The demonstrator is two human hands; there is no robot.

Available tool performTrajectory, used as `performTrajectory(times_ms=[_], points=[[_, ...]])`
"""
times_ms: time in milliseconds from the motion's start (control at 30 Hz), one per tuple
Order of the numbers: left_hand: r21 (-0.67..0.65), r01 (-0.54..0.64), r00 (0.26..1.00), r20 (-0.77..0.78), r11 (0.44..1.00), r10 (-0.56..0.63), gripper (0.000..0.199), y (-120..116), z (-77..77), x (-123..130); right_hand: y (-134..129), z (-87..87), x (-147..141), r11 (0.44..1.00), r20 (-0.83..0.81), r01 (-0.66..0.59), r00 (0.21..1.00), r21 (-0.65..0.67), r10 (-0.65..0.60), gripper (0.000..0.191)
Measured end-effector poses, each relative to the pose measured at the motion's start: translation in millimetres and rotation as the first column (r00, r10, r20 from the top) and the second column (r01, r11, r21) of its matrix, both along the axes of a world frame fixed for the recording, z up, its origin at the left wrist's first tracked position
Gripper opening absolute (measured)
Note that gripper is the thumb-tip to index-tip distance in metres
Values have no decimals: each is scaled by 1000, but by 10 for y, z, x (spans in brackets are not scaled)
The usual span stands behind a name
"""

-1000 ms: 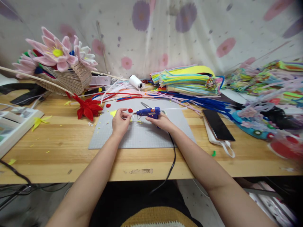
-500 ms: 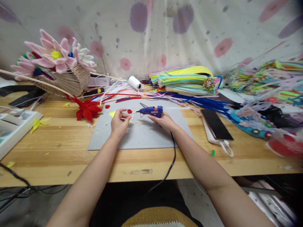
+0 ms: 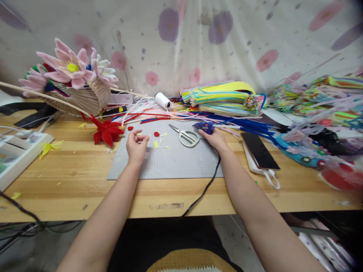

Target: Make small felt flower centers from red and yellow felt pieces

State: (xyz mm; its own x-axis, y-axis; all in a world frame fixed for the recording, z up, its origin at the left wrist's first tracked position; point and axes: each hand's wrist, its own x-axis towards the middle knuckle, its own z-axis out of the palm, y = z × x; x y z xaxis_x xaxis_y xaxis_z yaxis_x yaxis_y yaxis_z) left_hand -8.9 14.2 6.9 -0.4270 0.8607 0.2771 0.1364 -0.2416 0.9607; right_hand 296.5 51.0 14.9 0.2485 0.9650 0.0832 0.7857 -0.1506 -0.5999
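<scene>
My right hand [image 3: 214, 138] is wrapped round a blue glue gun [image 3: 204, 127] at the right part of the grey cutting mat [image 3: 176, 166]; its black cord runs down over the table edge. Over the mat's left part, my left hand [image 3: 137, 145] pinches something small and pale, too fine to make out. Scissors [image 3: 189, 139] with pale handles lie between the hands. Near my left fingertips are a red disc [image 3: 156, 134], a yellow scrap [image 3: 155, 144] and thin white and yellow bits. Another red disc [image 3: 130, 128] is behind my left hand.
A red flower [image 3: 107, 131] and a basket of pink flowers [image 3: 72, 68] stand at left, beside a white power strip [image 3: 25, 155]. Pipe cleaner bundles [image 3: 224, 98] and a white spool [image 3: 163, 101] line the back. A phone [image 3: 259, 151] lies right.
My right hand has moved right with the glue gun, away from my left hand, uncovering the scissors. My left hand has shifted slightly left and down.
</scene>
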Motion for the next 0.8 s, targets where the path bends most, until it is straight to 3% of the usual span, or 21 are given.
performTrajectory(times_ms=[133, 267, 333, 400, 500, 600, 700, 800], points=[[7, -25, 999, 30, 1000, 24, 36, -3, 20, -26, -150, 183, 72, 999, 188, -17, 982, -30, 23, 55], [30, -73, 996, 47, 997, 72, 34, -3, 47, -30, -359, 461, 126, 985, 405, 56, 914, -161, 14, 37], [33, -104, 994, 48, 994, 102, 34, -3, 60, -24, -437, 571, 20, 974, 391, -26, 913, -225, 115, 32], [27, -124, 992, 42, 992, 123, 33, -3, 70, -20, -469, 620, -203, 951, 295, -218, 914, -219, 278, 26], [49, -145, 988, 58, 988, 142, 33, -4, 80, -25, -402, 567, -689, 869, 137, -485, 858, -99, 495, 17], [88, -208, 976, 85, 974, 200, 32, -3, 95, -50, -204, 425, -1201, 764, 113, -637, 756, -104, 645, 16], [98, -278, 958, 97, 956, 269, 30, 2, 117, -88, 35, 300, -1588, 715, 187, -692, 692, -102, 697, 18], [66, -310, 944, 142, 948, 298, 28, 13, 141, -121, 199, 241, -1793, 675, 288, -722, 621, -152, 729, 17]])
